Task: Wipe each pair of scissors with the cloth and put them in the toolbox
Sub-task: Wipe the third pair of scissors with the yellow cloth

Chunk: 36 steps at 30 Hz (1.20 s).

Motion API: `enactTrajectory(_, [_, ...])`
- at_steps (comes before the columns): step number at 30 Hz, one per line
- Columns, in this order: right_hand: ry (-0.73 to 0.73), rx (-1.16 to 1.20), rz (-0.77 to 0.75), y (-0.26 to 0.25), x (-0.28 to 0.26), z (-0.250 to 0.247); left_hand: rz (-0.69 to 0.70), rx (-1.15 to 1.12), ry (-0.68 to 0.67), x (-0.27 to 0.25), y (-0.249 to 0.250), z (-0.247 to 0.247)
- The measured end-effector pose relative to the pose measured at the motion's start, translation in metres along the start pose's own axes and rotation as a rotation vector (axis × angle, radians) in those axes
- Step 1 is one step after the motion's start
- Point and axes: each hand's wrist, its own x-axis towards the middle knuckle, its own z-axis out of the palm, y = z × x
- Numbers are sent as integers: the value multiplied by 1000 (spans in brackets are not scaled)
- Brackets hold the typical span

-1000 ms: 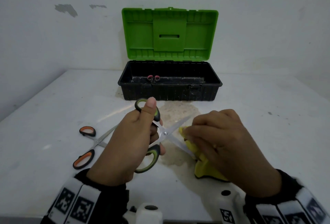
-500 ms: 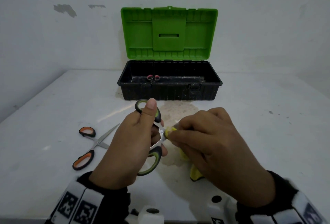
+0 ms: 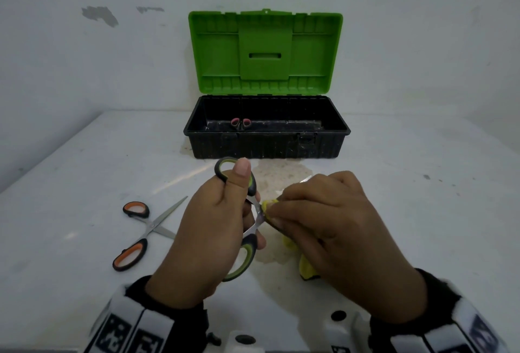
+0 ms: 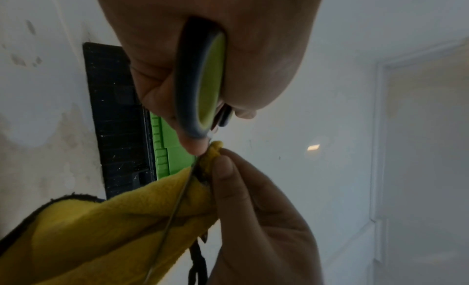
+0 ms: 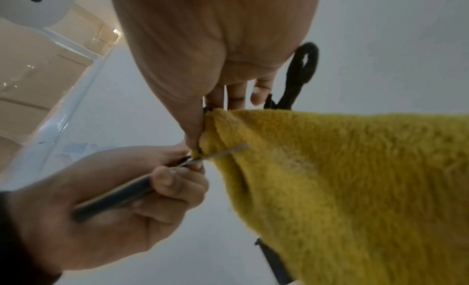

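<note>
Left hand: the left hand is gripping the green-handled scissors by the handles, fingers curled round them and the thumb lying up along the upper loop; it is holding them above the bench, handles spread apart.
Right hand: the right hand is pinching the yellow cloth between thumb and fingertips, closed tight on a fold that is pressing against the scissors just beside the pivot.
Blade: in the left wrist view one thin blade is running down across the cloth; in the right wrist view a short length of it is showing against the pile.
Cloth: the rest is hanging below the right hand, black edging showing.
Orange-handled scissors: lying open on the bench to the left of the hands, touched by neither.
Toolbox: standing on the bench beyond the hands, green lid raised, with a pink-handled pair lying inside.
</note>
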Motion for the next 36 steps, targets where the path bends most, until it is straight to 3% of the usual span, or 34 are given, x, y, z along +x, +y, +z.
enactTrajectory(3, [8,6,12,4,-2,-1,66,-12,-9,-1,-1,0])
enactTrajectory(8, [165,22,115,20,-2,-9,279,48,8,-2,-12,2])
enactTrajectory(16, [29,-29,-53,-6,-8,5,520,173,63,1,-26,4])
enactTrajectory(22, [115,-15,24,0,-8,6,627,299,87,1,-27,3])
enactTrajectory(36, [131,-30,33,3,-9,1,752,430,21,-1,-27,-1])
